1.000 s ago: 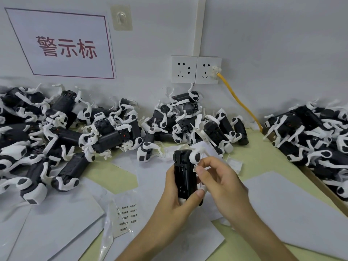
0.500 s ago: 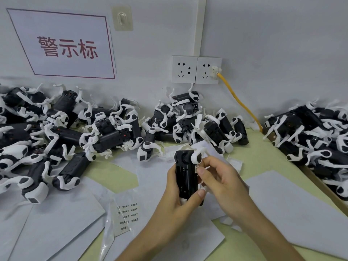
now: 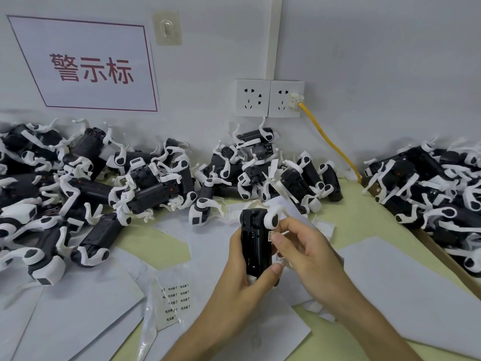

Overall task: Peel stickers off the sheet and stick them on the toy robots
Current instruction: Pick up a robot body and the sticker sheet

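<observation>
Toy robot: black body with a white leg joint at its top right, held upright above the middle of the desk, toward the near edge, between both hands.
Left hand: curled round the lower half of the toy robot from the left, fingers behind it, thumb tip pressed across the bottom front.
Right hand: closed in a pinch on the sticker, thumb and forefinger meeting at the right side of the black body, just under the white joint; other fingers curled loosely behind.
Sticker: small, white with dark print, seen edge-on and touching the robot's right side; cannot tell whether already stuck flat.
Sticker sheet: inside a clear sleeve, flat on the desk left of the left wrist, near the near edge, rows of small printed labels showing.
Left heap: black-and-white toy robots piled from the back edge down along the left edge.
Middle heap: more of them against the back edge, below the wall sockets, well beyond the hands.
Right heap: stacked along the right edge.
White paper: loose sheets spread under and beside both forearms.
Yellow cable: from the right socket down to the back right of the desk.
Wall sign: red characters, above the left heap.
</observation>
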Demonstrator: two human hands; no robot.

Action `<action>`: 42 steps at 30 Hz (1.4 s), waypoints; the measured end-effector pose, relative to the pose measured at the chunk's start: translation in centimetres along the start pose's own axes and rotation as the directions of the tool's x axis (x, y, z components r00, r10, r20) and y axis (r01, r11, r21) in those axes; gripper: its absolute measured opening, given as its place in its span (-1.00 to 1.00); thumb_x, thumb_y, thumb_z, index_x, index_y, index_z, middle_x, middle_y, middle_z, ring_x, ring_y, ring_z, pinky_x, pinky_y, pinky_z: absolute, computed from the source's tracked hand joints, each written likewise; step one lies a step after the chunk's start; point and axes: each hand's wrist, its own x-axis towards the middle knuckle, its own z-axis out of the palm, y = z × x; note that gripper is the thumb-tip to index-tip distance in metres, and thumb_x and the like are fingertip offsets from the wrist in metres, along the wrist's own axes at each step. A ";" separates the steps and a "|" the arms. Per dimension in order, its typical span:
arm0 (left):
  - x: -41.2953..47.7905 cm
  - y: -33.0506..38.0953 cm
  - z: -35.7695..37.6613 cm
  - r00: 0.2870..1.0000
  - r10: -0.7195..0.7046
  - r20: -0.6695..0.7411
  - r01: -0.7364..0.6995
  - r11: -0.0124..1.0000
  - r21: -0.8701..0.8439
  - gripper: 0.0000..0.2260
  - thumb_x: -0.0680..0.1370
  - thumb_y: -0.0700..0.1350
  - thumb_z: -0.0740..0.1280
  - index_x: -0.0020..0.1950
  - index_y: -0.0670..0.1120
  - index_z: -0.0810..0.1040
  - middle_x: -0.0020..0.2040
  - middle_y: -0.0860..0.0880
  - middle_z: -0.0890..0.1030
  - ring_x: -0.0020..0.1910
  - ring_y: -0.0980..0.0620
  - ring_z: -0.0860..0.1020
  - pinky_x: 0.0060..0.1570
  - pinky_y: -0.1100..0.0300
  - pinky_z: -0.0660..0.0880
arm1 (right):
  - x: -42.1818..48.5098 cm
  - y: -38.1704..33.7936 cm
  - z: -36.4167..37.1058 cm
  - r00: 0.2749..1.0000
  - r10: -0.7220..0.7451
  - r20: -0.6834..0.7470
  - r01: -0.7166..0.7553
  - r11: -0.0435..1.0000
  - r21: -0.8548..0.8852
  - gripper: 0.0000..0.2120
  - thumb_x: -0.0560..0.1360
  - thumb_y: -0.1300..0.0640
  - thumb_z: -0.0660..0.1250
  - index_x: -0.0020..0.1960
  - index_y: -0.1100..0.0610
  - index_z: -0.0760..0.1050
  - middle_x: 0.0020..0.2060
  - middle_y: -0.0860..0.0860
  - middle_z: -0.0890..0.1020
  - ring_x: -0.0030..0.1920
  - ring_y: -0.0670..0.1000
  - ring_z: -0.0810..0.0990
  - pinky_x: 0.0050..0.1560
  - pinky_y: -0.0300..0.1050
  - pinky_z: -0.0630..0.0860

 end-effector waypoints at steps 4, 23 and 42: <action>0.0 -0.1 -0.1 1.000 -0.006 0.017 0.006 1.000 0.005 -0.49 0.63 -0.09 0.35 0.52 0.13 0.23 -0.05 0.33 0.50 -0.12 0.34 0.49 -0.14 0.45 0.43 | 0.0 0.1 0.1 1.000 0.005 -0.008 -0.004 1.000 0.002 -0.81 0.64 0.19 0.32 -0.15 0.04 0.51 -0.42 -0.25 0.53 -0.37 -0.26 0.48 -0.27 -0.44 0.38; 0.5 0.5 -1.0 0.989 -0.133 0.058 0.141 0.979 -0.149 -0.47 0.46 0.10 0.44 0.41 0.07 0.46 0.15 0.05 0.63 0.14 0.17 0.59 0.07 0.32 0.49 | 0.3 0.5 0.3 0.988 0.125 0.094 -0.148 0.943 0.299 -0.72 0.63 0.12 0.35 -0.07 0.35 0.48 -0.24 0.14 0.55 -0.18 0.04 0.54 -0.06 -0.08 0.50; 0.7 0.6 -1.9 0.961 -0.245 0.125 0.269 0.931 -0.247 -0.69 0.59 0.04 0.35 0.31 0.02 0.60 0.19 -0.14 0.66 0.15 -0.04 0.62 0.20 -0.07 0.54 | 0.8 1.1 0.7 0.985 0.010 0.172 -0.064 0.949 0.310 -0.74 0.64 0.18 0.25 -0.18 0.29 0.38 -0.38 -0.05 0.46 -0.35 -0.09 0.44 -0.28 -0.17 0.41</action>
